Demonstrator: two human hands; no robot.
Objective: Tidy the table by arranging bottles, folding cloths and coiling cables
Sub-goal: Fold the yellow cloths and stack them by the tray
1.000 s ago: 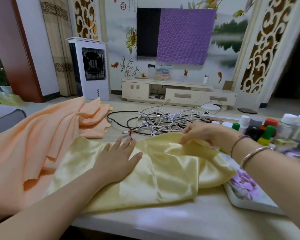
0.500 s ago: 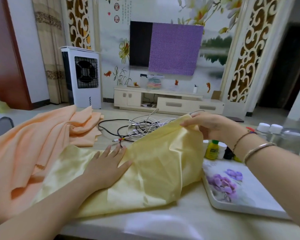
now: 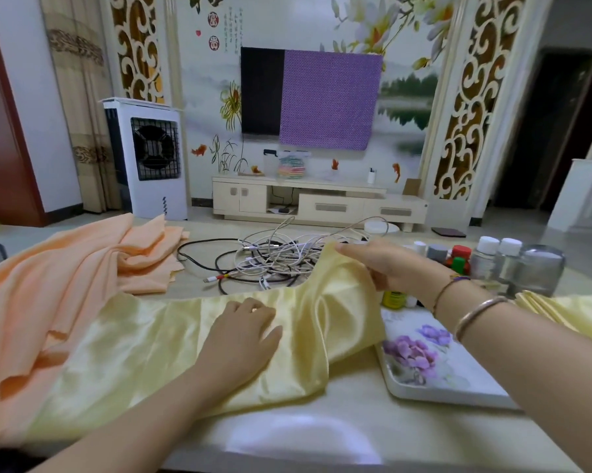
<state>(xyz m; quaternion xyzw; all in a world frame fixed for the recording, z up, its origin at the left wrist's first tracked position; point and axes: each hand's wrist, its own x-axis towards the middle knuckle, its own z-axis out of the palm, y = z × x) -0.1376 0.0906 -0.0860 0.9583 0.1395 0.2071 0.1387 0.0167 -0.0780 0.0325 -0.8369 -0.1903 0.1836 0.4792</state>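
Observation:
A yellow satin cloth lies across the near side of the table. My left hand rests on its middle with bent fingers, fingertips pressing near the cloth's far edge. My right hand pinches a corner of the same cloth and holds it raised above the table, just in front of a tangle of white and black cables. A crumpled orange cloth covers the left side. Several small bottles with white, grey, red and green caps stand at the right.
A white tray with purple flowers sits at the near right, partly under the raised cloth. A small yellow bottle stands behind it. More yellow fabric lies at the far right, behind my right forearm.
My right hand has lifted the yellow cloth's corner off the table and holds it up. My left hand stayed on the cloth, and its fingers went from spread flat to bent.

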